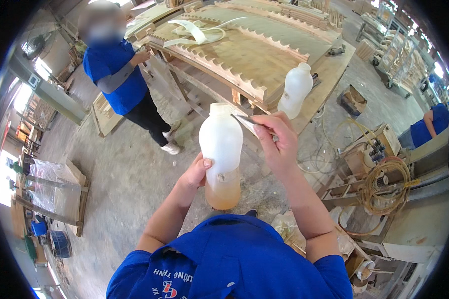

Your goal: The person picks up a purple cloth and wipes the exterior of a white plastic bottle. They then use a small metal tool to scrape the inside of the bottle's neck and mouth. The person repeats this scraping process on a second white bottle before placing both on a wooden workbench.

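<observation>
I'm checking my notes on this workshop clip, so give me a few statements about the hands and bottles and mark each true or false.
1. The left hand grips a translucent bottle. True.
2. That bottle is full to the neck. False: amber liquid fills only its bottom part.
3. The right hand holds a thin flat tool near the bottle's top. True.
4. The second bottle lies on the floor. False: it stands upright on the wooden workbench.

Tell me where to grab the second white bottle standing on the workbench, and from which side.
Grip the bottle on the bench around its narrowed waist, just under the shoulder, coming from the open floor side. It stands upright near the workbench edge, and the carved wooden panel crowds its far side. The left hand holds the other bottle low on its body in a similar side grasp.
</observation>
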Motion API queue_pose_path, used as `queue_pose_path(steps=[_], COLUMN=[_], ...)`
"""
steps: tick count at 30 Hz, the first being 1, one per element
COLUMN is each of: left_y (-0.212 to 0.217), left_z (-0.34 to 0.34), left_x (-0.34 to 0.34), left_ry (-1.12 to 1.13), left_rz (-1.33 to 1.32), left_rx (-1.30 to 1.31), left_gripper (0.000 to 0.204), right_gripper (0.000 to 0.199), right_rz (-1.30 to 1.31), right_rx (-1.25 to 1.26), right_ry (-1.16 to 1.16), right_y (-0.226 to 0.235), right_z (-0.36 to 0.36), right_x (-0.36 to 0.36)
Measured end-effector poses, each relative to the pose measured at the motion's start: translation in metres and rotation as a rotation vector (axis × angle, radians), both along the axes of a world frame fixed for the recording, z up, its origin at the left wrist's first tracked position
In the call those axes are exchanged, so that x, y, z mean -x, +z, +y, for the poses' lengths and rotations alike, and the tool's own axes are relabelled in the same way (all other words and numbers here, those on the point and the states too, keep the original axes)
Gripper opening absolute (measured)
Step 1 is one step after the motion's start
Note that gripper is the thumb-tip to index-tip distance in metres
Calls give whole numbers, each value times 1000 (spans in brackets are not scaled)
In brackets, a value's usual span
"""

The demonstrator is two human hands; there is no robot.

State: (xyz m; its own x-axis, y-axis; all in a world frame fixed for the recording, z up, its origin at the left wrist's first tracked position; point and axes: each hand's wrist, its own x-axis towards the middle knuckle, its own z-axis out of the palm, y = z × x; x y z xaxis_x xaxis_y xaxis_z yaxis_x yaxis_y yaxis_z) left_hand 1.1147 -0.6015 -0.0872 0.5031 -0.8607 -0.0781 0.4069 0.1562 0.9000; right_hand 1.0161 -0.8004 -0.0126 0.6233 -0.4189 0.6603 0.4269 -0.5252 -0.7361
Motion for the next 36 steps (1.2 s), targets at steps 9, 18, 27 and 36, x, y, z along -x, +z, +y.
queue_pose_path(steps=[9,18,27,36], left_y=[-5,-21,-22,-2], left_z=[-2,0,1,-22], left_x=[1,-2,-6,1], left_ry=[-24,11,7,70], left_rz=[9,64,21,-187], left_rx=[18,59,-25,-115], left_gripper=[80,83,85,89], right_gripper=[26,33,32,32], right_rz=[-77,-114,-93,-51], right_rx=[404,423,410,454], right_ry=[-11,3,-12,-25], right_y=[-16,-38,-40,-55], right_z=[13,21,20,16], right_x=[-7,-8,-10,-2])
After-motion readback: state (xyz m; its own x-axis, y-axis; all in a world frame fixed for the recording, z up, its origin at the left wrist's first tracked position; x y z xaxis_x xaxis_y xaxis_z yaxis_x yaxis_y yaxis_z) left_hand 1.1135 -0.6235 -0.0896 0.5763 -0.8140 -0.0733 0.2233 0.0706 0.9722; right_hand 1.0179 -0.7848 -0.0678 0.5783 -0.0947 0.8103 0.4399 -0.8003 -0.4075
